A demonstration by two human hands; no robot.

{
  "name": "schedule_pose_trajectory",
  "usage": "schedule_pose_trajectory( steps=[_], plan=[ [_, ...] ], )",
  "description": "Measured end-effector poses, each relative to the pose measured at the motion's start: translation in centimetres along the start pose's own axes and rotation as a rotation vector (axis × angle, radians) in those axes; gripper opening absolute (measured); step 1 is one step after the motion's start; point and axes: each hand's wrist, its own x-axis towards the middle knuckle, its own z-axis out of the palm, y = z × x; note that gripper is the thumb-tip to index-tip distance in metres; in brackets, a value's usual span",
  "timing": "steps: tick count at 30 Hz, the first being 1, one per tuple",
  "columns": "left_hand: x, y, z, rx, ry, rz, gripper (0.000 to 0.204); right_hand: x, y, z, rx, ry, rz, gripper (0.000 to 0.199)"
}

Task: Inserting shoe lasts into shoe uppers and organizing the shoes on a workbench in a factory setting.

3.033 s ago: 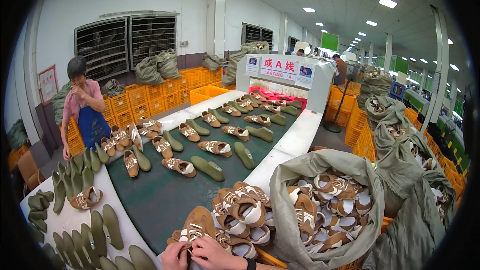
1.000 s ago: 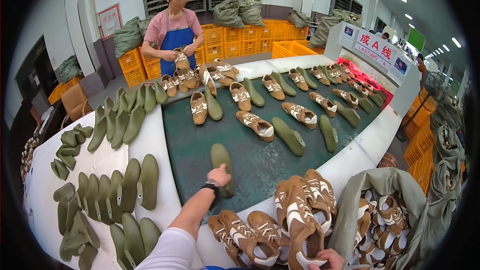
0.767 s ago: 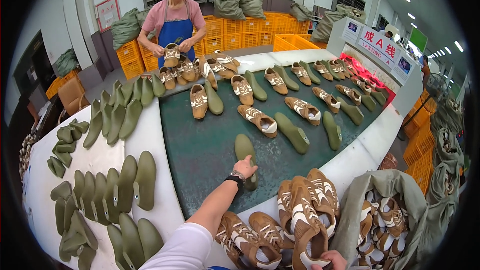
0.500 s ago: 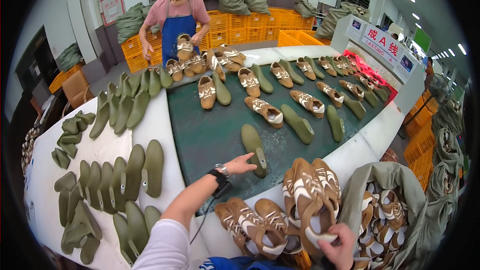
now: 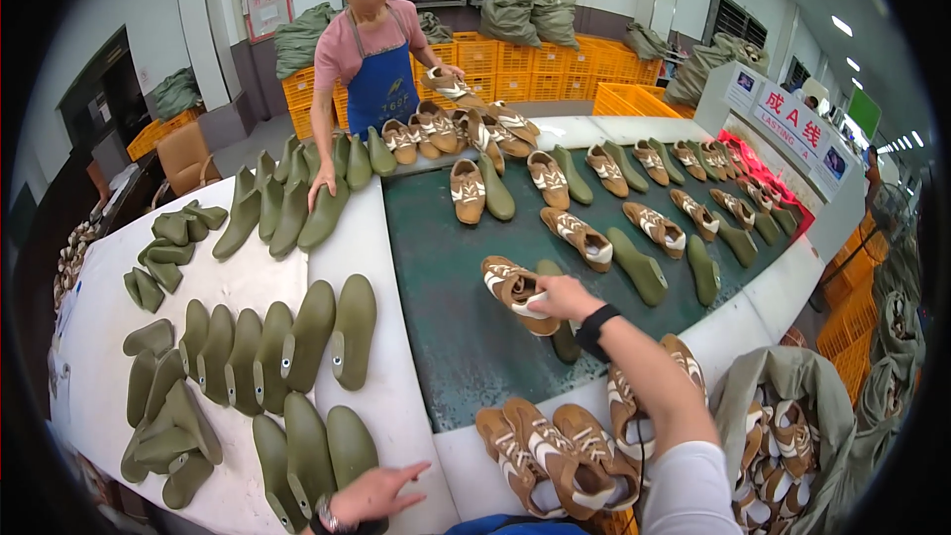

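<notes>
My right hand [image 5: 563, 299], wearing a black wristband, grips the heel of a brown sneaker [image 5: 510, 285] with white stripes. It holds the sneaker over the green work surface [image 5: 436, 337], partly covering a green shoe last [image 5: 566, 343]. My left hand [image 5: 384, 492] is open at the lower edge, fingers stretched out, beside several green shoe lasts [image 5: 309, 441] on the white table. Between my arms, at the near edge, stand several brown sneakers [image 5: 555, 451]; my right forearm hides part of that group.
Across the table a person in a blue apron [image 5: 381, 89] holds a sneaker and touches a last. Sneaker-and-last pairs [image 5: 555, 178] line the green surface. More lasts [image 5: 233, 357] cover the white table at left. A sack of sneakers [image 5: 773, 367] stands at right, yellow crates [image 5: 515, 64] behind.
My right hand has carried a sneaker from the near pile forward and left to the last. My left hand has left that last and drawn back. The other person now reaches toward the lasts.
</notes>
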Motion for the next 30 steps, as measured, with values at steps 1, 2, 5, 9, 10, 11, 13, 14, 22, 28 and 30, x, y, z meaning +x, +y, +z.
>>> schedule_pose_trajectory(
  steps=[1, 2, 5, 9, 10, 11, 13, 14, 22, 28, 30],
  plan=[
    [-1.2, -0.3, 0.7, -0.043, -0.012, -0.109, 0.052, 2.3, 0.1, 2.5, 0.012, 0.004, 0.023, 0.034],
    [-2.3, 0.5, 0.7, -0.101, 0.07, -0.173, 0.042, 4.0, 0.4, 4.7, 0.009, 0.0, 0.015, 0.034],
    [-3.7, -0.7, 1.7, -0.193, 0.225, -0.252, 0.041, 7.8, 4.0, 11.4, 0.189, 0.222, 0.008, 0.035],
    [-4.3, -3.0, 2.3, 0.18, 0.575, -0.211, 0.043, 7.5, 6.3, 12.9, 0.138, 0.074, 0.071, 0.052],
    [-4.7, -3.8, 2.9, 0.212, 0.605, -0.254, 0.043, 6.8, 5.1, 11.6, 0.173, 0.093, 0.039, 0.045],
    [-4.9, -4.4, 3.4, 0.242, 0.632, -0.284, 0.043, 5.7, 4.2, 9.7, 0.175, 0.089, 0.045, 0.045],
    [-5.0, -5.2, 4.2, 0.286, 0.619, -0.234, 0.041, 2.7, 2.9, 5.3, 0.247, 0.067, -0.052, 0.037],
    [-4.9, -5.9, 4.9, 0.374, 0.594, -0.241, 0.047, 0.7, 2.5, 3.4, 0.293, 0.124, -0.112, 0.03],
    [-5.1, -11.6, 9.0, -0.006, 0.894, -0.368, 0.056, -21.6, -4.0, -7.6, 0.262, 0.067, -0.297, 0.03],
    [-6.4, -9.3, 10.2, -0.634, 0.95, -0.463, 0.065, -36.1, -2.4, -4.6, 0.357, 0.325, 0.098, 0.028],
    [-5.9, -8.6, 10.3, -0.646, 0.937, -0.458, 0.065, -40.6, -0.3, -1.9, 0.243, 0.535, 0.251, 0.032]
  ],
)
